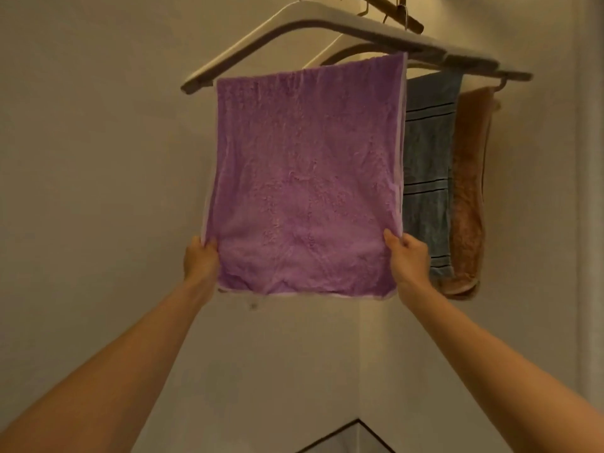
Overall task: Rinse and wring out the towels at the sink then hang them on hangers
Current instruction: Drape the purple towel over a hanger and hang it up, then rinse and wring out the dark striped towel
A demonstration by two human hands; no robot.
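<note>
Up under the brown wooden rail [397,13], your two hands are raised to the square purple terry towel [304,178], which hangs draped over the bar of the nearest pale, wide-shouldered hanger [261,37].

Your left hand [201,259] pinches the towel's left edge near the bottom corner, with the fingers curled round the white-trimmed hem. Your right hand [408,259] pinches the right edge at about the same height. Its thumb lies flat on the front of the cloth, and its fingers are tucked behind. Neither hand is spread, and both are closed on the fabric. The towel hangs flat between them.

I count three towels. The purple one is in front. Just behind its right side hangs a blue-grey towel with dark stripes [426,158]. Beside that, farthest right, hangs a fluffy orange-brown towel [469,191].

Two pale hangers show plainly: the front one and a second hanger [330,49] just behind it. A further pale end [518,75] sticks out at the far right above the orange-brown towel. Whether it belongs to a third hanger, you cannot tell from here.

A plain beige wall [98,158] stands behind everything.
</note>
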